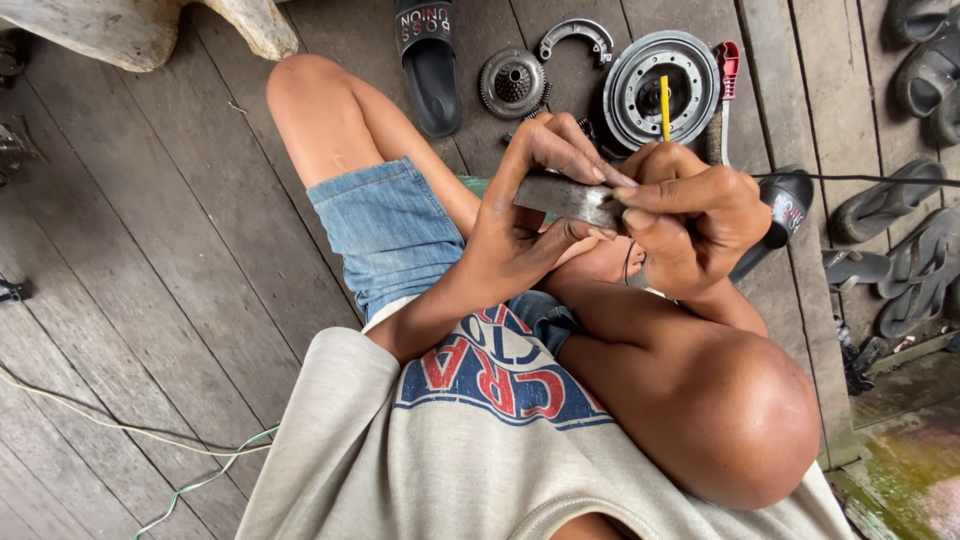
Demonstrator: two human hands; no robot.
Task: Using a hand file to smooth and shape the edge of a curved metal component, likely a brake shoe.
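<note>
Fingers, left hand (520, 215): curled tight round one end of a flat dark metal piece (565, 197), thumb beneath, fingertips pressed along the top edge.
Fingers, right hand (690, 225): clenched, pinching the other end of the metal piece and gripping a yellow-handled tool (665, 105) that pokes up out of the fist.
Metal piece: held level in mid-air between both hands, above the lap, well clear of the floor.
Legs: bare knees either side, denim shorts (385, 225) on the left thigh.
Floor (160, 250): weathered grey wooden planks.
Just beyond the hands: round metal drum (650, 85) lying flat, small toothed gear part (512, 83) beside it, curved metal shoe (575, 35) near both.
Next to the gear: black slide sandal (430, 65).
Right edge: more dark sandals (900, 250) in a cluster.
Lower left: thin wires (150, 440) trailing over the planks.
</note>
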